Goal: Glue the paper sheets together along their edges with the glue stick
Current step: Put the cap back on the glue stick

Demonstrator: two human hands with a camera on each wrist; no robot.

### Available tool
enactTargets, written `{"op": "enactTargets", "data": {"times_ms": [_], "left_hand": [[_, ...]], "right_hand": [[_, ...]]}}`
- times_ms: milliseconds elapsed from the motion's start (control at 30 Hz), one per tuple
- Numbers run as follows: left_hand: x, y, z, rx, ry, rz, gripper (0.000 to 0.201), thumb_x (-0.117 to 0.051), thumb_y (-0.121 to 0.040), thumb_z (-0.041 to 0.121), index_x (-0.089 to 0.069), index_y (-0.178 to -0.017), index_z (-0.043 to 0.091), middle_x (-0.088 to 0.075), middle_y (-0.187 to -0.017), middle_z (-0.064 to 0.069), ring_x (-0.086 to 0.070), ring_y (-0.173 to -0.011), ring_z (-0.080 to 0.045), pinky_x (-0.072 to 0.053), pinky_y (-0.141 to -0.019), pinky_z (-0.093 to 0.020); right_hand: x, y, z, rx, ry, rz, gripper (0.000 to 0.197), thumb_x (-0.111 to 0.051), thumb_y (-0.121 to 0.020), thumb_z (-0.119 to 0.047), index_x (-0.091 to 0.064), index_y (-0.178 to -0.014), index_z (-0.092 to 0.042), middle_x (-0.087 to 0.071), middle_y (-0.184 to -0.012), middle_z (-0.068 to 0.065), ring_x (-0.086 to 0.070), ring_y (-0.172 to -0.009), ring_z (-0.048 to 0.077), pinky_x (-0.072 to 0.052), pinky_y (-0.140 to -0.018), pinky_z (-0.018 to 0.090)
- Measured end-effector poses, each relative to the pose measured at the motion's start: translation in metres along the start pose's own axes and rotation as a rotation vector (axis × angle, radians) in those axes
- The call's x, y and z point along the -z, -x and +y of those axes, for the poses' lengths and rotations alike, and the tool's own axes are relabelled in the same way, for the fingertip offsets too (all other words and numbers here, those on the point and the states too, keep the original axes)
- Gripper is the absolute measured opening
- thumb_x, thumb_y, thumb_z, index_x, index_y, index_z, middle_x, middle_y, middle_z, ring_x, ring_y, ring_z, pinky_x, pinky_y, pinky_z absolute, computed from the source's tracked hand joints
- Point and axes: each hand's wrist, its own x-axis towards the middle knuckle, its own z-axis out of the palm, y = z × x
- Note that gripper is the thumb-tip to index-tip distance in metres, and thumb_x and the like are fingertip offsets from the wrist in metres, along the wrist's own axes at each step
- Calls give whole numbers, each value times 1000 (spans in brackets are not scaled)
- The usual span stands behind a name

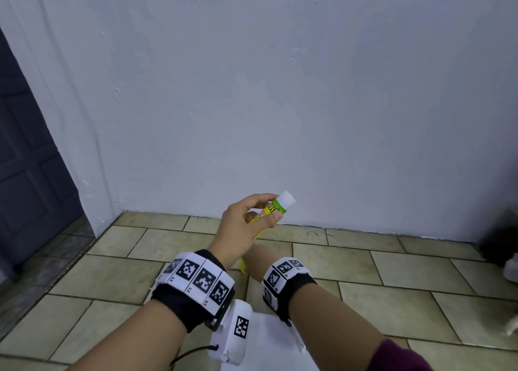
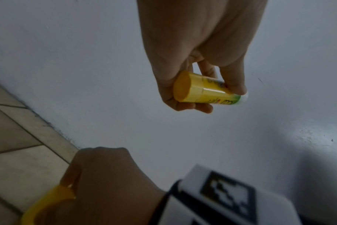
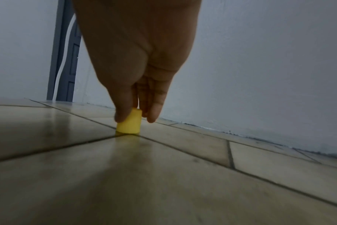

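Paper sheets [image 1: 269,342] on tiled floor [image 1: 392,272], white wall [image 1: 280,90]

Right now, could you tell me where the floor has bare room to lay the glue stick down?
Bare tiles lie right of the right hand, toward the dark thing by the wall. More lie left of the left hand, toward the door. It is crowded near the paper and the yellow cap under the right hand's fingers.

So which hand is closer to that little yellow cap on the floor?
Right. The right hand pinches the yellow cap, which stands on the tiled floor. The left hand is raised above it, holding the uncapped glue stick.
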Motion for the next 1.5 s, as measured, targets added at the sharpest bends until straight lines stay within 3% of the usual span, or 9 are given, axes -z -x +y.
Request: {"op": "enactTargets", "data": {"times_ms": [167,300,467,867,1100,1200,1300,1367,1500], "left_hand": [[5,2,-5,19,-11,-15,30,-71,-83,8,-68,-102,32,-70,-105,-6,-64,-78,-18,-52,-80,-27],[7,4,-8,29,-19,11,31,-70,-82,1,-66,-101,26,-68,-96,8,-63,-82,-13,-52,-79,-22],[7,6,-9,20,-37,-35,28,-71,-80,-3,-68,-92,22,-71,-81,15,-64,-78,-9,-54,-78,-26],[-5,20,5,-46,44,-189,25,-76,-77,6,-68,-98,17,-70,-96,1,-64,-86,-6,-54,-80,-23],[-2,28,11,-92,-112,-197,26,-78,-72,17,-68,-92,30,-68,-77,13,-62,-74,-7,-53,-76,-26],[0,31,13,-118,-186,-217,27,-80,-74,14,-68,-92,31,-66,-77,7,-60,-72,-6,-49,-75,-22],[1,34,15,-118,-177,-220,25,-78,-73,19,-68,-92,31,-67,-78,6,-61,-72,-6,-49,-74,-20],[1,35,14,-120,-170,-218,24,-76,-71,24,-68,-91,33,-68,-80,4,-61,-74,-8,-50,-75,-23],[0,36,16,-133,-187,-211,24,-76,-70,25,-67,-89,37,-66,-79,5,-60,-73,-10,-51,-75,-29]], "right_hand": [[-8,15,34,-27,-147,59,35,-58,-89,-15,-47,-120,-3,-54,-118,18,-54,-108,32,-42,-78,34],[-5,41,83,-169,-770,324,40,-72,-78,-7,-57,-115,-10,-60,-82,0,-58,-74,13,-46,-76,26],[53,112,111,19,-1327,630,32,-66,-79,12,-64,-103,-9,-69,-91,2,-67,-75,1,-53,-73,16],[86,175,96,208,-1087,775,40,-69,-76,14,-69,-95,-21,-73,-93,-2,-70,-91,10,-56,-79,22],[91,180,77,97,-876,641,11,-67,-87,-15,-66,-77,-19,-63,-54,-1,-59,-48,13,-49,-55,22],[91,181,73,-26,-820,506,49,-41,-99,-39,-61,-64,-11,-57,-49,-1,-55,-42,15,-42,-46,21],[91,186,76,72,-935,494,8,-59,-92,-25,-66,-92,-21,-68,-80,-4,-69,-70,16,-52,-58,25],[89,187,81,153,-998,539,50,-76,-76,-4,-58,-115,-30,-67,-97,-2,-69,-86,13,-58,-72,30],[91,184,75,79,-1069,636,39,-71,-83,-14,-54,-118,-22,-70,-71,9,-67,-56,23,-54,-60,35]]}}
